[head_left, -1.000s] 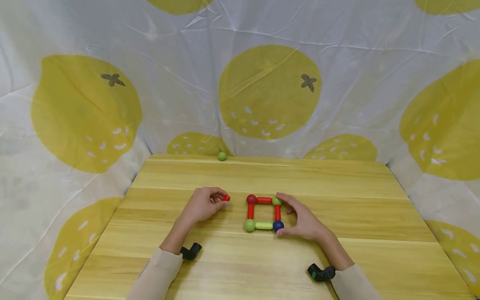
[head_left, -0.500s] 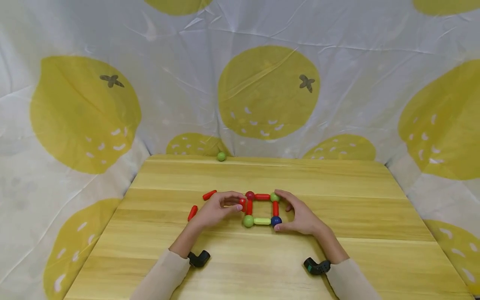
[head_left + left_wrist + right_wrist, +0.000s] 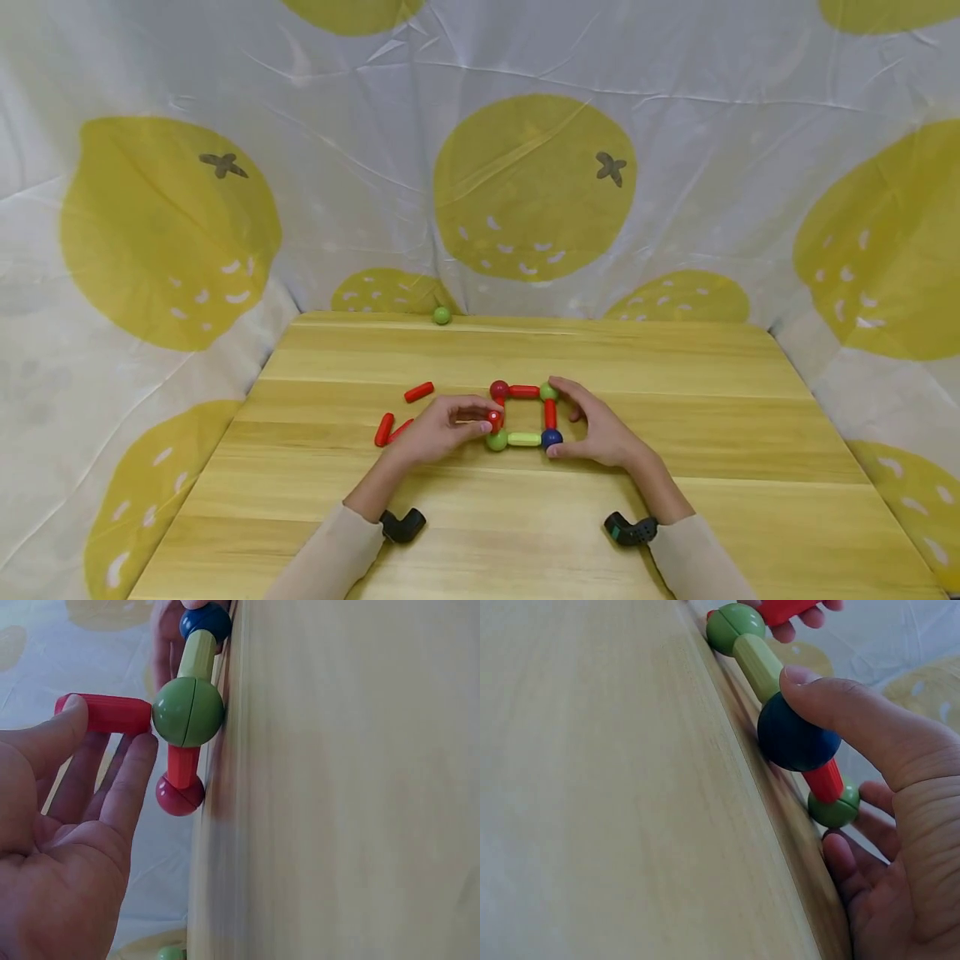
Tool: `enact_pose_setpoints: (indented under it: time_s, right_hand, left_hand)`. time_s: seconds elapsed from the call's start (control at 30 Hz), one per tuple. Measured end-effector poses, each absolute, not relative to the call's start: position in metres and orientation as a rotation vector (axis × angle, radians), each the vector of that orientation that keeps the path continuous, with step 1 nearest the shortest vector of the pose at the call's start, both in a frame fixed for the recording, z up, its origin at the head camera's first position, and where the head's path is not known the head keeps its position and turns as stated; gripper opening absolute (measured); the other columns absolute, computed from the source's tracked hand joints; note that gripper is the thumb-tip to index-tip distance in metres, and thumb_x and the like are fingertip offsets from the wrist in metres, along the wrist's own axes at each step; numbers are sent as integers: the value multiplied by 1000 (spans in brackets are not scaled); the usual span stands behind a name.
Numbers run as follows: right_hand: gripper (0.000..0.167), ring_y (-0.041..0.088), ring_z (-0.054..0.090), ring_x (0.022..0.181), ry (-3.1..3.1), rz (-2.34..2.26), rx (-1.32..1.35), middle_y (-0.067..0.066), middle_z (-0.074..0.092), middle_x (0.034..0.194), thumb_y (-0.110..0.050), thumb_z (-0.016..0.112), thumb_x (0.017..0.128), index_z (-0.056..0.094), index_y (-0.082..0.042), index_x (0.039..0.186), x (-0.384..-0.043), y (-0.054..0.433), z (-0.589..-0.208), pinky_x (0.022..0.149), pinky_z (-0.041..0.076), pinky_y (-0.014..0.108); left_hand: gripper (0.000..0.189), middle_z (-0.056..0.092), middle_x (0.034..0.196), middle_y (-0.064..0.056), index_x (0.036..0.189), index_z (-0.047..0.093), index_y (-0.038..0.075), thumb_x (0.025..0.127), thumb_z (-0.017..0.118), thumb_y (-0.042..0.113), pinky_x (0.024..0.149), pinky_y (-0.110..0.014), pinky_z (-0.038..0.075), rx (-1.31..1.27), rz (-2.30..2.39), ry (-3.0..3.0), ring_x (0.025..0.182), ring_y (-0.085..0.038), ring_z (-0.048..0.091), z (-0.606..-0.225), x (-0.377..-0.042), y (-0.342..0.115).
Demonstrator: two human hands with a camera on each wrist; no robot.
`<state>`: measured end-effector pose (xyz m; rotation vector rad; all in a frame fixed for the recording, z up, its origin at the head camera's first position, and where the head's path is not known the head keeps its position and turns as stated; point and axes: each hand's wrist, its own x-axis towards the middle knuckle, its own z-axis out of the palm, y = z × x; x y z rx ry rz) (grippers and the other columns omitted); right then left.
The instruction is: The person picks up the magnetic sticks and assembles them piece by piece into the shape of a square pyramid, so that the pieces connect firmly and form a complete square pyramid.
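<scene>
The left hand [image 3: 442, 429] pinches a red rod [image 3: 112, 712] between thumb and fingers, the rod upright over the near-left corner of a square frame [image 3: 524, 392] lying midway between the left and right edges of the table [image 3: 517, 533]. The right hand [image 3: 600, 429] is spread in a wide curve and grasps the frame's right side, thumb on the blue ball [image 3: 552, 439], fingertips at the far-right green ball [image 3: 548, 391]. The head view sees the rod end-on; the left wrist view shows its full length, the lower end meeting or just beside the near-left green ball [image 3: 189, 712]. Only the head view shows three loose red rods [image 3: 418, 392], toward the table's left edge. A loose green ball [image 3: 442, 316] sits at the far edge.
</scene>
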<state>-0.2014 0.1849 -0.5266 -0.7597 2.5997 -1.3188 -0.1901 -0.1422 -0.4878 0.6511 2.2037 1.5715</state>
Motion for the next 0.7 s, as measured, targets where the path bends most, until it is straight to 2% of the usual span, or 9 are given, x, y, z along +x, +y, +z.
enact_pose_setpoints:
  time_s: [0.17, 0.27, 0.4, 0.57, 0.7]
  right_hand:
    - [108, 19, 53, 102, 2599, -1339, -768, 1, 40, 162, -44, 92, 76, 33, -21, 162, -202, 186, -528, 89, 48, 28]
    - [103, 23, 56, 115, 2573, -1401, -787, 4, 44, 159, -37, 92, 78, 34, -18, 161, -204, 186, -531, 91, 51, 28]
    - [94, 26, 54, 131, 2540, -1469, -806, 6, 47, 156, -31, 91, 80, 40, -16, 157, -206, 186, -533, 95, 53, 28]
    - [77, 25, 59, 118, 2544, -1472, -787, 3, 42, 160, -33, 92, 79, 55, -17, 145, -205, 185, -534, 95, 53, 30]
    - [62, 25, 61, 111, 2545, -1528, -731, 4, 49, 153, -29, 94, 76, 64, -16, 128, -203, 186, -535, 94, 53, 32]
  left_hand:
    - [27, 71, 126, -2, 128, 71, 18, 101, 68, 17, 98, -24, 55, 630, 1580, 2200, 120, -20, 65, -488, -189, -140]
    - [28, 72, 126, -2, 129, 71, 17, 101, 67, 16, 99, -23, 54, 630, 1584, 2197, 120, -20, 65, -487, -188, -139]
    - [27, 72, 124, -2, 129, 70, 18, 102, 66, 16, 99, -22, 54, 633, 1587, 2200, 119, -20, 66, -487, -188, -139]
    - [28, 71, 128, -2, 130, 69, 21, 102, 66, 18, 98, -23, 55, 602, 1590, 2203, 120, -19, 66, -489, -188, -139]
    - [31, 69, 132, -3, 133, 69, 19, 102, 66, 19, 98, -26, 56, 603, 1591, 2212, 122, -22, 67, -491, -188, -137]
